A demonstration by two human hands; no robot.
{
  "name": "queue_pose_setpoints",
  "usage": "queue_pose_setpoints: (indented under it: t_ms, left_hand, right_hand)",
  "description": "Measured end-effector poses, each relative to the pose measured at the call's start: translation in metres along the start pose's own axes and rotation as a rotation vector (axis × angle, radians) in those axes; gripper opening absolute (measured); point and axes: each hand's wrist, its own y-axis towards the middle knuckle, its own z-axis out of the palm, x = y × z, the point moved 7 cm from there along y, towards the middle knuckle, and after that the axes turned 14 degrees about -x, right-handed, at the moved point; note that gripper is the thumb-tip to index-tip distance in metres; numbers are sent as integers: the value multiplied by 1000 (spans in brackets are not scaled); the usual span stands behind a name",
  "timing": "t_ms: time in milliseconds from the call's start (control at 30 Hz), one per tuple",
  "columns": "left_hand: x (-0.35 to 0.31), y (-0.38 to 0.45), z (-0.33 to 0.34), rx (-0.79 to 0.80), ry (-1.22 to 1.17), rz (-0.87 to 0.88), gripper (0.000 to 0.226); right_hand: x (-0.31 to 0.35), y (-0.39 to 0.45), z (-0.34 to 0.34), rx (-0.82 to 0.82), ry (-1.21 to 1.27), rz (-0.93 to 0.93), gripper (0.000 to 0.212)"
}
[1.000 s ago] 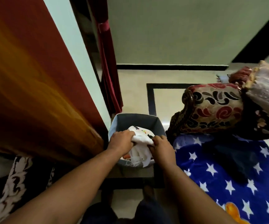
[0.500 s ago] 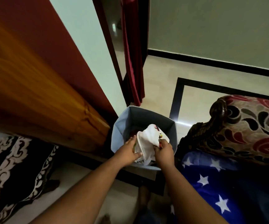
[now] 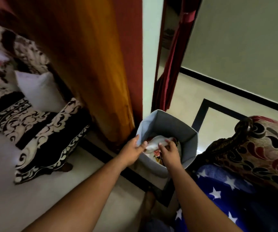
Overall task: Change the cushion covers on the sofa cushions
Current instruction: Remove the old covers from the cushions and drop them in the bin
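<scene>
A grey fabric basket (image 3: 169,120) stands on the floor by the door frame. Inside it lies a white cushion cover (image 3: 156,142) with coloured print, on top of other printed cloth. My right hand (image 3: 169,152) is down in the basket with its fingers curled on the white cover. At the basket's near-left rim is my left hand (image 3: 131,148), fingers spread, fingertips just touching the cover's edge. A bare white cushion (image 3: 39,91) leans on the black-and-white patterned sofa (image 3: 39,128) at the left.
An orange-brown wooden panel (image 3: 88,64) rises behind the basket, with a dark red curtain (image 3: 171,67) in the doorway beside it. At the right are a red-and-black patterned armrest (image 3: 262,144) and a blue star blanket (image 3: 221,191). Pale tiled floor (image 3: 193,91) lies beyond.
The white cover has gone from held above the rim down into the basket. My left hand let go of it and opened. The view swung left, bringing the sofa and white cushion in.
</scene>
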Motion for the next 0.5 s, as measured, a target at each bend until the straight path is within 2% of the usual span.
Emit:
queue_pose_setpoints:
  t_ms: [100,200,333,500]
  left_hand:
    - [16,-45,-68,-70,-51,19,77]
    - [39,-102,-146,-147,-118,53,80]
    - [75,-179,-247,-279,-197,87,77]
    - [117,-270,-366,-509,-288,157,69]
  right_hand:
    - [40,-62,20,61,92,-57,48]
    - [79,-139,53,165,185,-103,52]
    - [120,-238,107,332,260,-153,72]
    - [172,-355,172,478,269,-291,61]
